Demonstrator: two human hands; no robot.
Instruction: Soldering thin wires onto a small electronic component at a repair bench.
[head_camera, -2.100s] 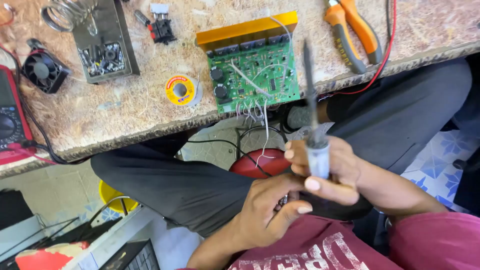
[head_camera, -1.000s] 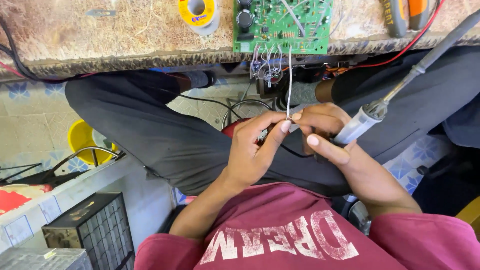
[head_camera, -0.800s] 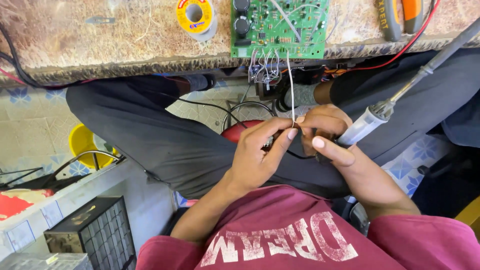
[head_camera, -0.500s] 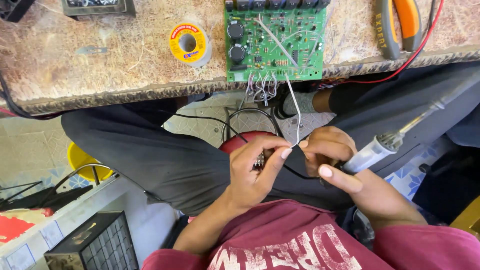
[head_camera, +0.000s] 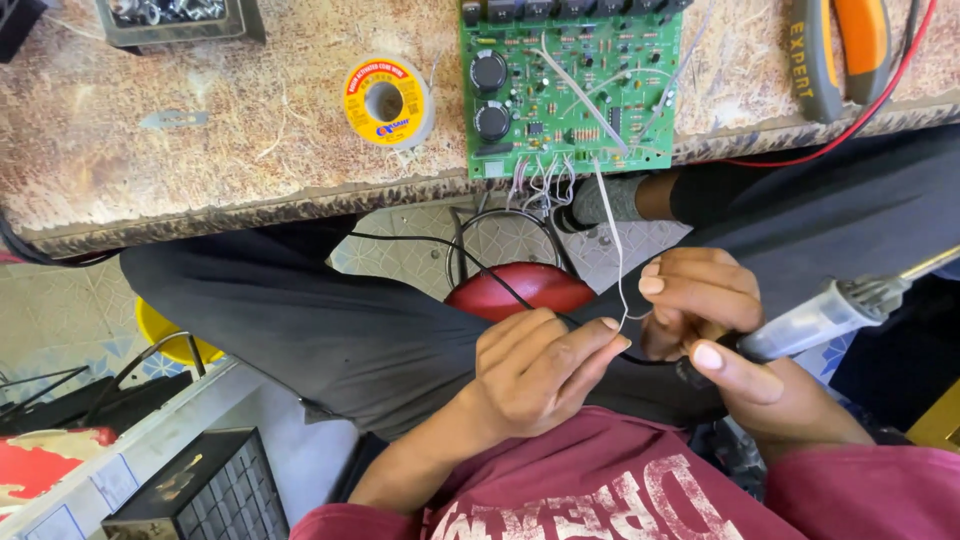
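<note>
A thin white wire is pinched at its lower end between the thumb and fingertips of the left hand, whose grip is closed on it just over the lap. From that pinch the wire runs upward to the green circuit board, which lies on the worn chipboard table with its near edge flush with the table's edge. The right hand is held just beside the left, its fingers curled near the wire's end; its grip is closed around the handle of a soldering iron, whose shaft points away to the right and out of view. A bundle of further pale wires is seen hanging from the board's near edge. To the left of the board, a yellow-labelled spool of solder lies flat on the table. At the table's far right, orange-handled pliers are seen, with a red cable curving beside them. A red rounded object is visible below the table, between the dark-trousered legs.
</note>
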